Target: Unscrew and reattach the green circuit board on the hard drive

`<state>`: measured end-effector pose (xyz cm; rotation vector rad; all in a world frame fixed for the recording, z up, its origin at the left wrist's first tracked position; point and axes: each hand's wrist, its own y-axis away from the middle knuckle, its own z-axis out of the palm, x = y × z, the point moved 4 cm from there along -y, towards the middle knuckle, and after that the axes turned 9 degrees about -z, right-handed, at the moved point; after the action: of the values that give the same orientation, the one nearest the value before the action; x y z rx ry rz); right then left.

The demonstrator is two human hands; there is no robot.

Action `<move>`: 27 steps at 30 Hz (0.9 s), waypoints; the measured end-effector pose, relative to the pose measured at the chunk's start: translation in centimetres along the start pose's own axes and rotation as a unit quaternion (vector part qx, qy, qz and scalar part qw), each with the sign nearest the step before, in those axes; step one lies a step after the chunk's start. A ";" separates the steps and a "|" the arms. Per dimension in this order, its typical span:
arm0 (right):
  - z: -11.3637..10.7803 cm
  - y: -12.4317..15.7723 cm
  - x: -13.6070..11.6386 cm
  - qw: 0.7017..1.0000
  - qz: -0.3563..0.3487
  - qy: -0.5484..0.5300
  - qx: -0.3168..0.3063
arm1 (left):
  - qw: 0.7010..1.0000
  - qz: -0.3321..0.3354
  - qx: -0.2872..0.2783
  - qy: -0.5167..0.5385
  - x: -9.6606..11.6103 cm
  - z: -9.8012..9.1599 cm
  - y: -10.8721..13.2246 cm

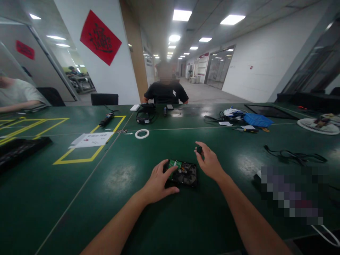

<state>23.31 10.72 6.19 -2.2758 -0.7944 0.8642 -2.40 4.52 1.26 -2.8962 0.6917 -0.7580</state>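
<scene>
A hard drive (189, 173) lies on the green table in front of me, its green circuit board side facing up. My left hand (160, 180) grips its left end, with fingers over the far corner and the board and the thumb along the near side. Just beyond the drive's right end, my right hand (208, 161) is raised slightly above the table. Between its thumb and fingers is a small dark block (199, 149), too small to identify.
A white ring (142, 134) and a paper sheet (91, 139) lie left of centre. To the right are a blue tray (257, 119), a screwdriver (248, 130), a black cable (294, 156) and a white round grille (317, 126). A person in black (166, 92) sits opposite.
</scene>
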 end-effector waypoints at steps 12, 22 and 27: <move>1.8 0.5 -3.4 0.988 0.017 -0.140 0.069 | 0.999 0.030 0.020 -0.010 -0.4 0.5 -0.5; 1.9 0.6 -3.6 0.994 0.006 -0.106 0.038 | 0.999 0.034 0.026 0.000 -0.6 0.5 -0.6; 1.9 0.4 -3.9 0.998 -0.003 -0.062 0.032 | 0.999 0.036 0.031 0.004 -0.7 0.7 -0.6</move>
<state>19.67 8.28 6.18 -2.1811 -0.8146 1.0213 -2.35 5.31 0.46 -2.7971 0.7552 -0.7674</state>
